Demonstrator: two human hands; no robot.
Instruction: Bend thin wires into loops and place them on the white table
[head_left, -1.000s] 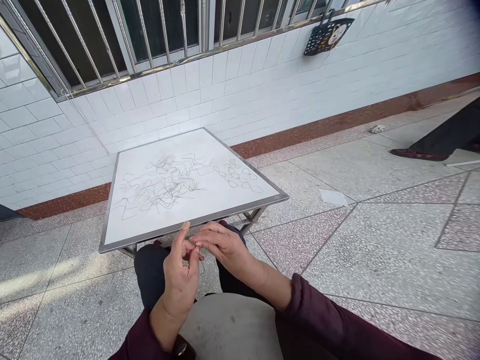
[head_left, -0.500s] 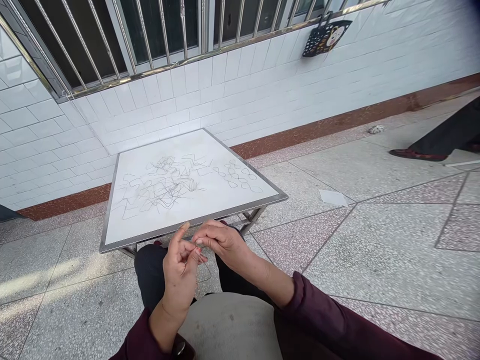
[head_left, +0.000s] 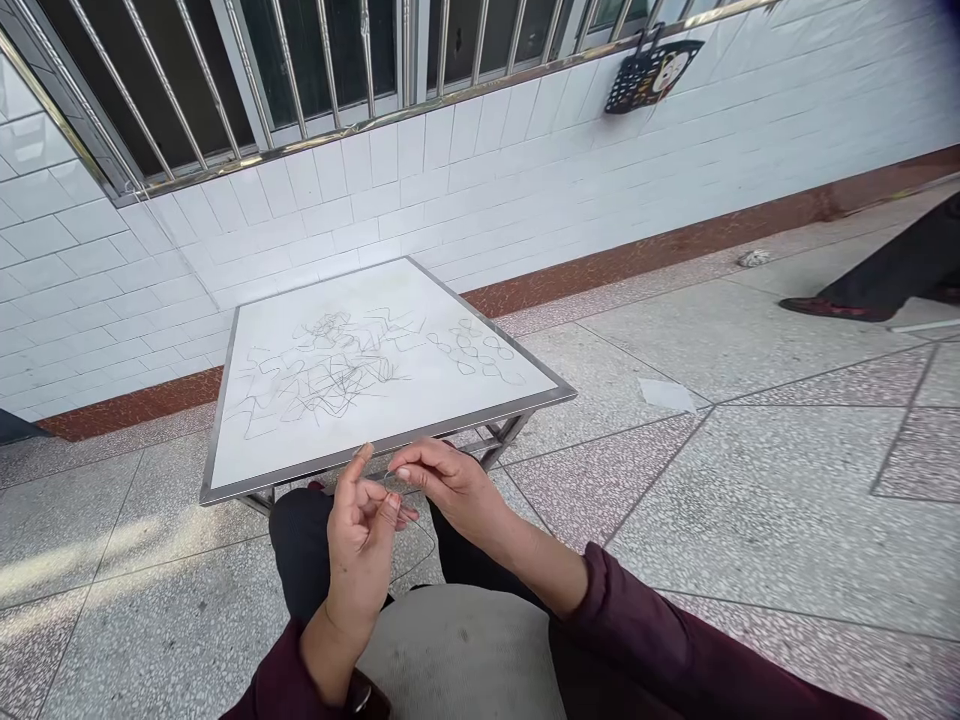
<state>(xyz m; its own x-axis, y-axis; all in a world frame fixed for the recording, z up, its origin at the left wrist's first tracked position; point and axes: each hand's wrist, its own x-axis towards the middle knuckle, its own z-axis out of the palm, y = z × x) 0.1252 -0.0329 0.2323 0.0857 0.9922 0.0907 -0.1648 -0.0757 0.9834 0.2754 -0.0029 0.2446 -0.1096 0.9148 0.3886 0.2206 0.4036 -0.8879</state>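
Observation:
My left hand (head_left: 364,525) is raised over my lap, thumb and a finger pinched on a thin dark wire (head_left: 433,545). The wire's free part curves out below the fingers on the right. My right hand (head_left: 450,485) is close beside it, with thumb and forefinger pinched at the wire's upper end, near the left fingertips. Just beyond both hands is the near edge of a white-topped table (head_left: 420,410) with a metal rim. A tangle of thin bent wires (head_left: 345,375) lies on it, and several small wire loops (head_left: 480,350) are spread out at its right.
Behind the table stands a white tiled wall (head_left: 510,190) with a barred window above. A dark patterned basket (head_left: 651,75) hangs from the bars. On the floor at right lie a white sheet (head_left: 666,396) and a crumpled bundle (head_left: 753,258). Another person's leg (head_left: 892,265) shows at far right.
My right fingertips have drawn slightly away from the left ones, showing a bit of wire between them. The wire's hanging loop now reaches farther out to the right and lower.

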